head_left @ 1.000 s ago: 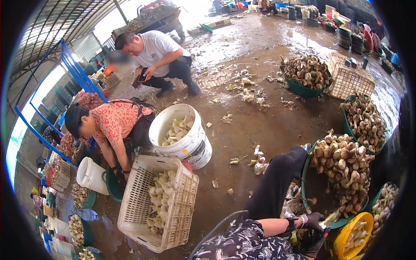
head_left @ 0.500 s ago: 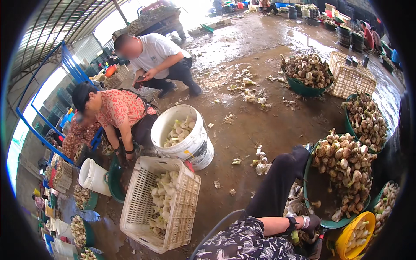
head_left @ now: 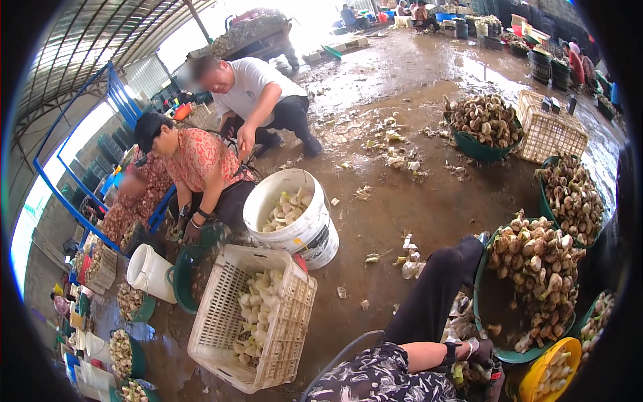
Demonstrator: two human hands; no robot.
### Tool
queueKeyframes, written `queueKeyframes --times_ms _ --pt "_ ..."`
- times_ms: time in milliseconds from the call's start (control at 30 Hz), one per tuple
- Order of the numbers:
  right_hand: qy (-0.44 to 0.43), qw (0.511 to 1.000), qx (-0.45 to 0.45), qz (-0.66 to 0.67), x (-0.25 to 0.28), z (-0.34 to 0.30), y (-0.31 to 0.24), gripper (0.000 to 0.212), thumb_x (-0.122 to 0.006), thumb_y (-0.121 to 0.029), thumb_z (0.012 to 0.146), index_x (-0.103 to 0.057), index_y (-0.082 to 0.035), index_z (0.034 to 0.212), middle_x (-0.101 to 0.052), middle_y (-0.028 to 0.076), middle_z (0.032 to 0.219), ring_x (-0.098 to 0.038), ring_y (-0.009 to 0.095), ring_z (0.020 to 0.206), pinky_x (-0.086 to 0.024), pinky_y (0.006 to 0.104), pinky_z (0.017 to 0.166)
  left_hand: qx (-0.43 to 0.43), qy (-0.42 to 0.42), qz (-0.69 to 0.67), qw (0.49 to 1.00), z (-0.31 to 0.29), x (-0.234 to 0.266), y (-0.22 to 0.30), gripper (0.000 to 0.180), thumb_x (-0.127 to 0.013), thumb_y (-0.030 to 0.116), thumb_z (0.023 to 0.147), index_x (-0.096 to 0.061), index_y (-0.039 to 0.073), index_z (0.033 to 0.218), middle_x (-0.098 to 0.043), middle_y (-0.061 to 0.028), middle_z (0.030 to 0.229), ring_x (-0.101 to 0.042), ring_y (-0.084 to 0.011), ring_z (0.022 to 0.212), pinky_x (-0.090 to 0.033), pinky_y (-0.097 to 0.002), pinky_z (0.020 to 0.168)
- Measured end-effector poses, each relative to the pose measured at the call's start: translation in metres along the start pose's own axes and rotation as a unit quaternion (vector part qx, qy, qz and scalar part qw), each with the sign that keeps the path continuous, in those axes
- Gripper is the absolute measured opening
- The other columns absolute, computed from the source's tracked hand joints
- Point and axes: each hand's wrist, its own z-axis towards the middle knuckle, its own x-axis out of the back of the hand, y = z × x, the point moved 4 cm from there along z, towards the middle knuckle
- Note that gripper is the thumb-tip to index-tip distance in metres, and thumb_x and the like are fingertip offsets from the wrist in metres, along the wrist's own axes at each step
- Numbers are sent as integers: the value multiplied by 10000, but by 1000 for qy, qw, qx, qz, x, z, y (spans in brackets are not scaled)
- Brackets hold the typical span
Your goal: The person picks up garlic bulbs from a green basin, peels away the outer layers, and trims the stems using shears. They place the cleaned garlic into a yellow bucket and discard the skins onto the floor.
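Observation:
At the lower right my left hand [head_left: 480,353], in a dark glove with a band at the wrist, reaches down beside a green tub [head_left: 479,295]. Its fingers look curled, but what they hold is hidden. My right hand [head_left: 494,385], also dark-gloved, shows only in part just below, near a small reddish thing I cannot make out; its fingers are hidden. Unpeeled garlic bulbs with stems [head_left: 536,261] are heaped in the green tub. Close to the hands stands a yellow bucket [head_left: 532,383] of pale, cleaned garlic [head_left: 554,372].
A white plastic crate [head_left: 213,328] and a white bucket [head_left: 318,231] hold cleaned garlic. Further tubs of garlic [head_left: 485,120] stand at right beside another crate [head_left: 552,130]. A co-worker in a red patterned shirt [head_left: 201,161] and one in white [head_left: 251,84] are opposite. Peelings [head_left: 395,154] litter the wet floor.
The view has shifted slightly, so the scene sits a little further right and lower. The co-worker in white has lowered an arm toward the white bucket. My hands stay by the green tub.

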Motion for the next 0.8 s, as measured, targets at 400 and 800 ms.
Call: queueKeyframes --times_ms 400,800 --pt "-2 1000 0 -11 13 -11 5 753 -623 -464 790 -361 10 1313 -472 121 1249 -477 262 1140 -369 398 973 -387 -56 1 920 1 5 -4 215 -730 261 674 -678 62 739 -614 -102 619 -543 -135 570 -455 -326 521" --pt "-12 1000 11 -13 17 -13 5 752 -641 -447 785 -359 14 1309 -465 122 1250 -471 265 1145 -367 400 977 6 -4 -35 999 -22 17 17 256 -752 216 668 -657 -9 746 -623 -87 628 -590 -165 556 -459 -312 455"
